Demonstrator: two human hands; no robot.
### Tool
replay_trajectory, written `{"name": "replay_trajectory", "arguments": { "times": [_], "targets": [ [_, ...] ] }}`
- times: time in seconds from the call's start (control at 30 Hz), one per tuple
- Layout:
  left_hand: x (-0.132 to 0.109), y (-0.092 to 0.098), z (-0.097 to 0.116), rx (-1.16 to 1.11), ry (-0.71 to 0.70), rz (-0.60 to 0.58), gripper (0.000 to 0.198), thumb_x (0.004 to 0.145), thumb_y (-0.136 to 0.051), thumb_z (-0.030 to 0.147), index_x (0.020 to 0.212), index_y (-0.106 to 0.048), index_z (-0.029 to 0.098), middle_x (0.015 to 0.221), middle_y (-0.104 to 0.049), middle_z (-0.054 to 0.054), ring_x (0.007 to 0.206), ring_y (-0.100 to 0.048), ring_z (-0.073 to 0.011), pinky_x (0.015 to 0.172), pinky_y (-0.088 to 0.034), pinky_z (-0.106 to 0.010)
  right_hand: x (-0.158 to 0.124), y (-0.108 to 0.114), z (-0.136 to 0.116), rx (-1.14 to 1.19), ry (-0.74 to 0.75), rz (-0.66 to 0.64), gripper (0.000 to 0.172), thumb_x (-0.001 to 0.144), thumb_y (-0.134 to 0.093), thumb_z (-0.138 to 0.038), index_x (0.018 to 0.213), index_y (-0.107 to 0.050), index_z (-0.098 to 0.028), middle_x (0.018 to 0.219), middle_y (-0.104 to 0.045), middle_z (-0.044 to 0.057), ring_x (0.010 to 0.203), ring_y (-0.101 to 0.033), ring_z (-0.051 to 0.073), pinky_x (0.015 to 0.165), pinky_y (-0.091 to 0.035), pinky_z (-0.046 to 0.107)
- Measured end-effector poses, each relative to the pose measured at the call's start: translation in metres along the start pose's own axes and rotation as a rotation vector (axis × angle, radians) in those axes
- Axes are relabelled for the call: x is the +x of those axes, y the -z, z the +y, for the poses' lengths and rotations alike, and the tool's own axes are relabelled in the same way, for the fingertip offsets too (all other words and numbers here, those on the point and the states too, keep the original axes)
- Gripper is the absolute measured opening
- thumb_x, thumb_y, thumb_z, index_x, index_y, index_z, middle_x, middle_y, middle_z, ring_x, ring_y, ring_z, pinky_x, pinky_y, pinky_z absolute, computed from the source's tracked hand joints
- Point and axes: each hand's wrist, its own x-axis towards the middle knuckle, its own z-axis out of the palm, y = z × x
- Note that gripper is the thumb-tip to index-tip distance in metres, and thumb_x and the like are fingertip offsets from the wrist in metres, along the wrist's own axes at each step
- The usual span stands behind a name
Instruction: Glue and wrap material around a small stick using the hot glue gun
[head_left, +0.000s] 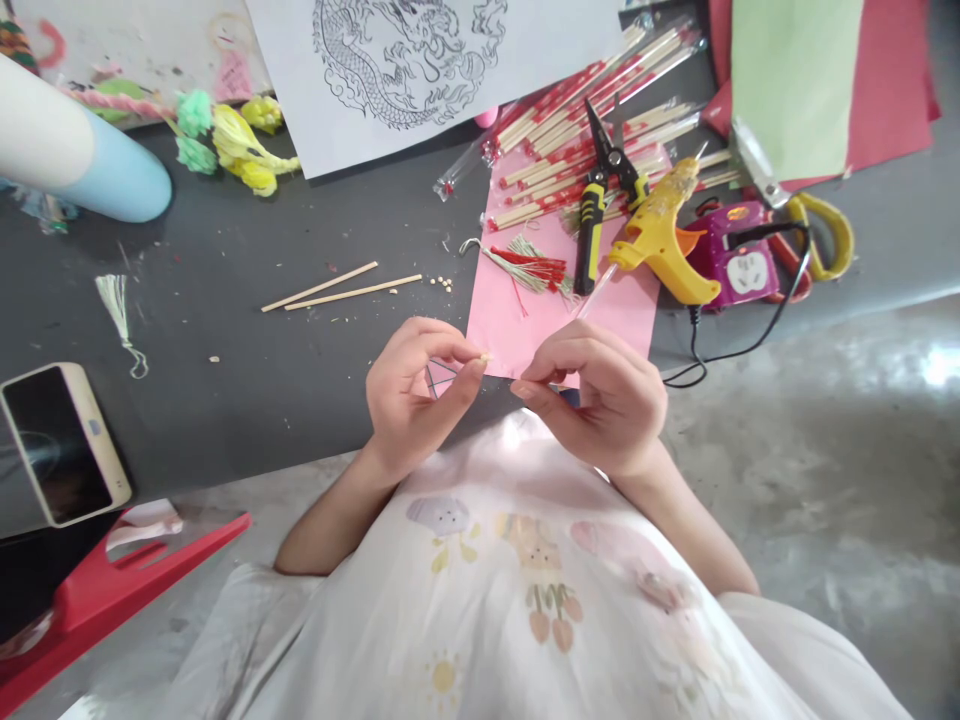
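Note:
My left hand (420,390) is closed in a pinch, with a small pale piece (486,358) showing at the tips of thumb and forefinger. Just to its right, my right hand (600,395) is pinched too; whatever is between those fingertips is too small to make out. The two hands are apart, over the near edge of the table. Beyond my left hand lie two thin wooden sticks (352,292) and several tiny pale bits (442,285). A pink sheet (502,310) lies beyond and between my hands.
On the right are pliers (591,235), a yellow glue gun (667,240), a purple box (742,262) and scissors (821,235). Wrapped chopsticks (562,120) and a tassel (525,268) lie behind. A phone (64,445) and white tassel (114,310) are left, a dragon drawing (405,60) at the back.

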Motion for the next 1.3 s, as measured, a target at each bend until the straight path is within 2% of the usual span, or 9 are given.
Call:
{"name": "replay_trajectory", "arguments": {
  "times": [0.13, 0.27, 0.37, 0.67, 1.0, 1.1, 1.3],
  "targets": [
    [0.0, -0.001, 0.001, -0.114, 0.157, -0.005, 0.006, 0.077, -0.066, 0.026, 0.074, -0.064, 0.022, 0.073, -0.06, 0.001, 0.068, -0.053, -0.0101, 0.062, -0.044, -0.026, 0.0, -0.001, 0.003, -0.048, -0.012, 0.028, 0.008, 0.077, -0.065, -0.015, 0.08, -0.063, -0.021, 0.068, -0.06, -0.001, 0.058, -0.055, 0.011, 0.052, -0.047, 0.026],
    [-0.002, -0.002, 0.004, -0.187, 0.327, -0.031, 0.01, 0.077, -0.066, 0.03, 0.073, -0.064, 0.021, 0.071, -0.058, 0.0, 0.064, -0.051, -0.0095, 0.059, -0.042, -0.025, 0.001, -0.002, 0.006, -0.088, 0.04, 0.024, 0.019, 0.078, -0.064, -0.013, 0.093, -0.068, -0.023, 0.071, -0.058, 0.0, 0.06, -0.055, 0.01, 0.054, -0.048, 0.026],
    [-0.003, -0.002, 0.007, -0.244, 0.425, -0.065, 0.013, 0.078, -0.066, 0.032, 0.072, -0.064, 0.021, 0.071, -0.057, 0.0, 0.062, -0.049, -0.0091, 0.056, -0.041, -0.025, 0.0, -0.004, 0.007, -0.093, 0.061, 0.021, 0.022, 0.079, -0.062, -0.012, 0.095, -0.069, -0.025, 0.071, -0.056, -0.001, 0.061, -0.055, 0.01, 0.054, -0.047, 0.026],
    [-0.003, -0.005, 0.012, -0.362, 0.527, -0.088, 0.014, 0.077, -0.067, 0.032, 0.069, -0.064, 0.02, 0.067, -0.058, 0.0, 0.066, -0.052, -0.0104, 0.063, -0.042, -0.026, -0.001, -0.005, 0.007, -0.099, 0.047, 0.039, 0.02, 0.08, -0.062, -0.013, 0.09, -0.071, -0.027, 0.068, -0.055, -0.001, 0.057, -0.052, 0.009, 0.052, -0.047, 0.025],
    [-0.002, -0.004, 0.014, -0.419, 0.596, -0.104, 0.015, 0.076, -0.067, 0.031, 0.067, -0.064, 0.019, 0.065, -0.058, 0.001, 0.06, -0.049, -0.0079, 0.057, -0.041, -0.023, -0.003, -0.006, 0.008, -0.059, 0.025, 0.046, 0.021, 0.079, -0.062, -0.012, 0.09, -0.071, -0.027, 0.069, -0.056, -0.001, 0.058, -0.053, 0.009, 0.053, -0.047, 0.026],
    [0.0, -0.003, 0.012, -0.517, 0.668, -0.151, 0.015, 0.077, -0.066, 0.028, 0.066, -0.064, 0.018, 0.064, -0.056, 0.001, 0.062, -0.05, -0.0077, 0.06, -0.043, -0.022, -0.003, -0.006, 0.007, -0.019, 0.007, 0.043, 0.023, 0.078, -0.063, -0.01, 0.092, -0.072, -0.027, 0.071, -0.057, -0.001, 0.059, -0.054, 0.01, 0.053, -0.047, 0.025],
    [0.004, -0.004, 0.005, -0.733, 0.906, -0.294, 0.024, 0.081, -0.059, 0.031, 0.062, -0.055, 0.018, 0.062, -0.047, 0.001, 0.062, -0.047, -0.0085, 0.065, -0.048, -0.025, 0.0, -0.005, 0.005, 0.02, -0.101, 0.081, 0.02, 0.078, -0.065, -0.015, 0.092, -0.071, -0.027, 0.071, -0.059, -0.002, 0.058, -0.054, 0.01, 0.05, -0.047, 0.025]
  ]
}}
